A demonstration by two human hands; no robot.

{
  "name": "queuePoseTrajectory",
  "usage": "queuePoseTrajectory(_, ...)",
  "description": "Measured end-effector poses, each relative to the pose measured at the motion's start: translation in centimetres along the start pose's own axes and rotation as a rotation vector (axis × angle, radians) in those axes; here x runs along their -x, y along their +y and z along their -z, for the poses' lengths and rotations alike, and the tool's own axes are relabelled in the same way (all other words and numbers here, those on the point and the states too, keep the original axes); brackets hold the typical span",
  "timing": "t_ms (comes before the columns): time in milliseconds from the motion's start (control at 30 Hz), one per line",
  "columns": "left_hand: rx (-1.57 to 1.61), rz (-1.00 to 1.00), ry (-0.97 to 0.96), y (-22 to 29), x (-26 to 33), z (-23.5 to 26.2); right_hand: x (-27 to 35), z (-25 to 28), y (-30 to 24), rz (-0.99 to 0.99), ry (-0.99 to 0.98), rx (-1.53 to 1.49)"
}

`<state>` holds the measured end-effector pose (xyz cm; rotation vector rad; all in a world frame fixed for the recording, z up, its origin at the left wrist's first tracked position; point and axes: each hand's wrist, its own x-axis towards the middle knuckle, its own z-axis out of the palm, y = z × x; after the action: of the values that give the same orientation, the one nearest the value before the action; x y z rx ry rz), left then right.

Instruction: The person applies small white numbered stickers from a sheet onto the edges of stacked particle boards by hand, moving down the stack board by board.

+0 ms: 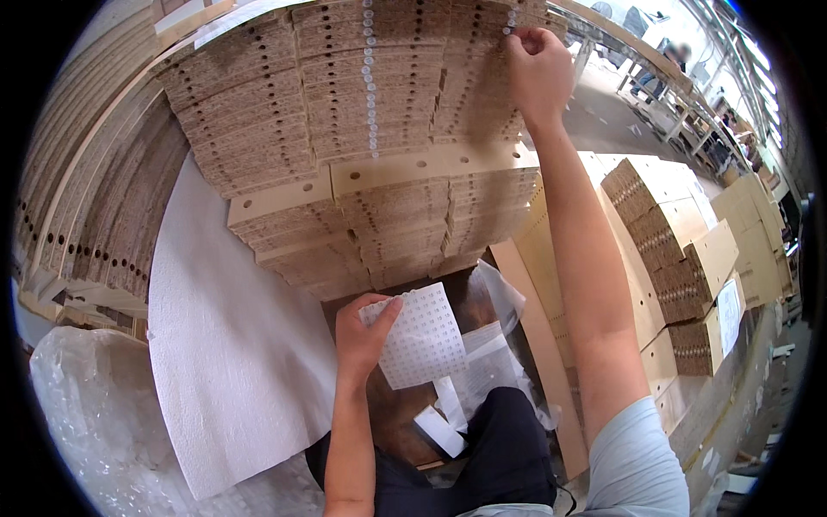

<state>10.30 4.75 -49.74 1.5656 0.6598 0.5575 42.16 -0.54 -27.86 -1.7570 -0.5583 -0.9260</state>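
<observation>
My left hand (357, 340) pinches a white sheet of small round stickers (422, 338) by its upper left corner, above my lap. Raised and stretched forward, my right hand (543, 79) has thumb and forefinger closed together at the top of the right column of a tall chipboard stack (228, 112). Small white round stickers (510, 26) show beside those fingertips; whether one is between them is too small to tell. Down the middle column runs a line of white round stickers (370, 82) on the board edges. Other rows there show dark drilled holes.
On the left stand more chipboard panels (103, 207), a white foam sheet (233, 345) and clear plastic wrap (95, 405). Loose papers (491, 366) and a small white box (439, 431) lie by my legs. Further board stacks (663, 233) rise at right. A distant person (668, 65) is by a bench.
</observation>
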Motion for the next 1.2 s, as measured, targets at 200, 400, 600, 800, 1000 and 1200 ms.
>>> queuePoseTrajectory(200,0.026,-0.001,-0.014,-0.1,-0.1,-0.1,-0.8,-0.3,0.3,-0.010,-0.024,0.016)
queuePoseTrajectory(400,0.041,-0.017,-0.007,-0.4,-0.2,-0.2,0.4,-1.3,0.3,0.105,0.028,0.131)
queuePoseTrajectory(600,-0.004,-0.028,-0.017,-0.8,-0.3,-0.2,0.6,-1.4,1.0,0.161,0.057,0.026)
queuePoseTrajectory(800,0.009,-0.026,-0.021,-0.8,-0.4,-0.1,0.5,-1.5,1.0,0.099,0.040,-0.067)
queuePoseTrajectory(1000,-0.009,-0.057,-0.021,-1.0,-0.5,-0.2,0.0,-1.4,1.2,0.046,0.000,-0.160)
queuePoseTrajectory(1200,0.003,-0.048,-0.023,-1.0,-0.6,-0.2,-0.3,-1.5,1.0,0.016,0.011,-0.053)
